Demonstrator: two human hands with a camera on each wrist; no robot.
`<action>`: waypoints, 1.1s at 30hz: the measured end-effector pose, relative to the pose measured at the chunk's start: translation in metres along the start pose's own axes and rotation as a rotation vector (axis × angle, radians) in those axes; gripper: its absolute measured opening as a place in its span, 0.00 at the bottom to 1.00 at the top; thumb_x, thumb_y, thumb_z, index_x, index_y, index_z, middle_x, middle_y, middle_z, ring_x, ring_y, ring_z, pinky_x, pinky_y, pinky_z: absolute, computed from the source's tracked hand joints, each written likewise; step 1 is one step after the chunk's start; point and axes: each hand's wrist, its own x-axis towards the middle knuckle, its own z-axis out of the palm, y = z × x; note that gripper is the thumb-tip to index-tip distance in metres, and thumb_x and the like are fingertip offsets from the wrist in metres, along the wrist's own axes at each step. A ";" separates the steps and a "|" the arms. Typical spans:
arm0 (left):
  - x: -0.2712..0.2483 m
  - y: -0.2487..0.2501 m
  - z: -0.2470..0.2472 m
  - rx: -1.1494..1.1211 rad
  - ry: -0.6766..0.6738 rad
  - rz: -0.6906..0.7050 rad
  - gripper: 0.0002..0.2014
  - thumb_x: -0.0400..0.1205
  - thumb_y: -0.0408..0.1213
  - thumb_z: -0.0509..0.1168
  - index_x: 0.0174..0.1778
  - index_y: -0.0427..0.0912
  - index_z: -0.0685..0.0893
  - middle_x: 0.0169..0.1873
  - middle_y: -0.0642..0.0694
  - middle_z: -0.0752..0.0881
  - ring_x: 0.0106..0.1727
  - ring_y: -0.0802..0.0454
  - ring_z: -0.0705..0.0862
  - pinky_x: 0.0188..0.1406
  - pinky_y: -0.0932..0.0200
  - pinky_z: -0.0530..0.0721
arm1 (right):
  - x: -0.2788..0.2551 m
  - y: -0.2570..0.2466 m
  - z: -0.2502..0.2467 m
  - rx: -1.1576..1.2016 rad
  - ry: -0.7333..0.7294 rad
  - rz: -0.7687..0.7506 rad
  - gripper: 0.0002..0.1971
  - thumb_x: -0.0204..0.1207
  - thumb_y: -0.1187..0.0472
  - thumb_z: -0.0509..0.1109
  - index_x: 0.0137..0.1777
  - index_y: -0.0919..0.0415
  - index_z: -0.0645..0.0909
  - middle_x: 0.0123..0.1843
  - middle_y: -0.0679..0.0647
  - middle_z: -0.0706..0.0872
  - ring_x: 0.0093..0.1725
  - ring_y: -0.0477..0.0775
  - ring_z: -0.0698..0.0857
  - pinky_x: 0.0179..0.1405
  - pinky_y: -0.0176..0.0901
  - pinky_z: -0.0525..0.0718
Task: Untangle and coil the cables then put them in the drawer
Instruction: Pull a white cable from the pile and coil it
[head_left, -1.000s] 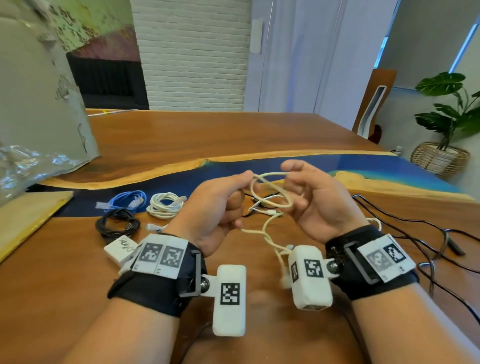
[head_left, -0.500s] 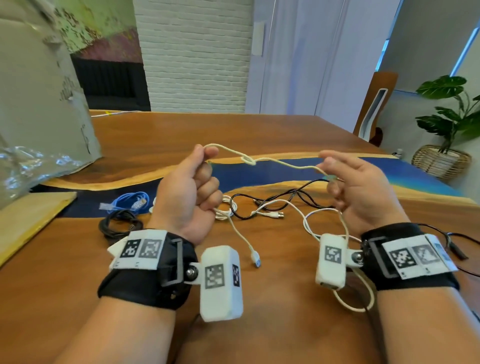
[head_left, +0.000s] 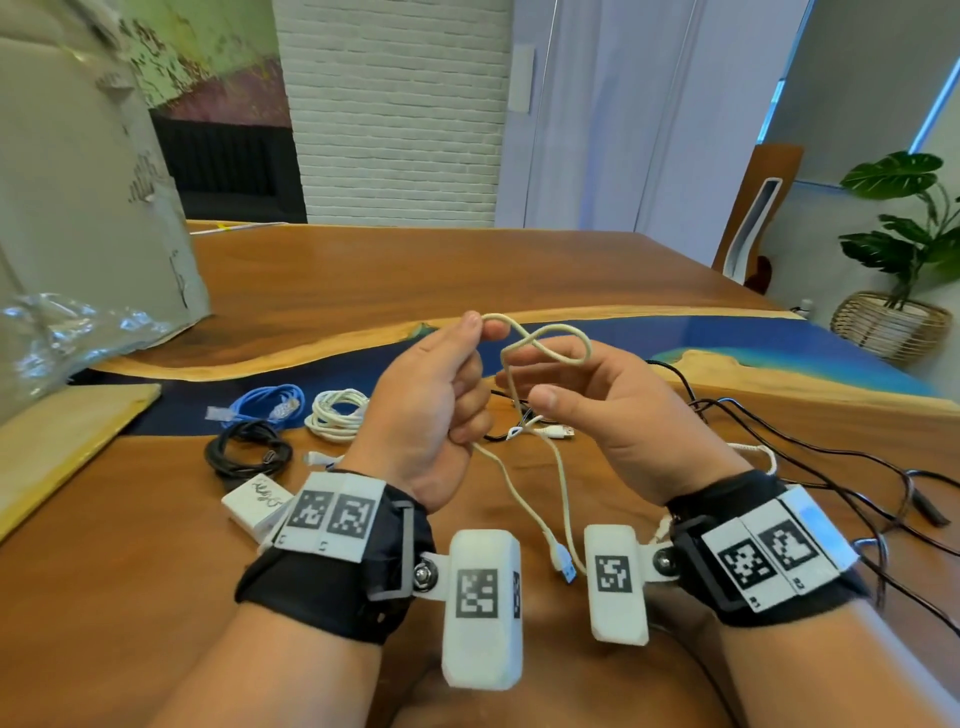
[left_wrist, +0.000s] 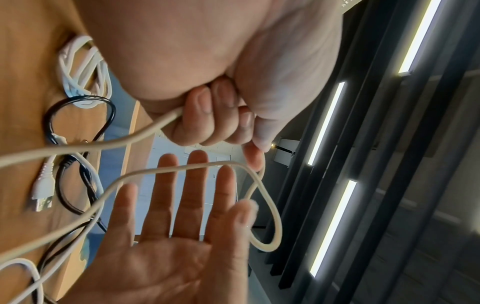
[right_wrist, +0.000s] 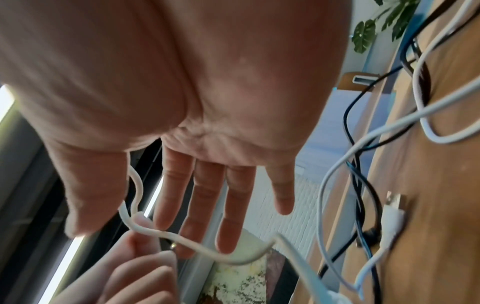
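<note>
You're pinching the cream cable (head_left: 540, 338) in your left hand (head_left: 426, 415) above the table (head_left: 363, 280), laying its loop over your flat, relaxed right hand (head_left: 613, 410) to shape a coil

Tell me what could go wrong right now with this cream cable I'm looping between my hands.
The right hand is open, so the loop only drapes over its fingers and may slip off. Only the left hand grips the cream cable. Its hanging tail dangles near the loose black and white cables and could snag.
</note>
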 end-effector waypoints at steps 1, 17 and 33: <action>0.000 -0.001 0.000 0.023 0.000 0.003 0.15 0.91 0.44 0.59 0.45 0.43 0.88 0.23 0.52 0.60 0.19 0.59 0.55 0.17 0.63 0.54 | 0.001 0.001 0.003 0.045 -0.016 -0.009 0.15 0.75 0.62 0.79 0.61 0.60 0.87 0.58 0.63 0.93 0.64 0.60 0.90 0.65 0.50 0.87; 0.000 0.012 -0.007 -0.156 0.048 0.020 0.15 0.90 0.44 0.59 0.43 0.43 0.86 0.23 0.53 0.59 0.20 0.58 0.55 0.18 0.62 0.54 | 0.000 -0.006 -0.044 -0.317 0.551 0.113 0.12 0.89 0.57 0.66 0.52 0.54 0.93 0.29 0.49 0.80 0.21 0.41 0.72 0.23 0.32 0.69; -0.007 0.000 0.005 0.203 -0.139 -0.123 0.13 0.89 0.40 0.62 0.53 0.40 0.92 0.21 0.53 0.61 0.20 0.58 0.55 0.20 0.60 0.50 | -0.005 -0.019 -0.002 -0.942 -0.004 -0.009 0.48 0.78 0.52 0.79 0.87 0.28 0.51 0.85 0.29 0.63 0.89 0.41 0.57 0.90 0.65 0.41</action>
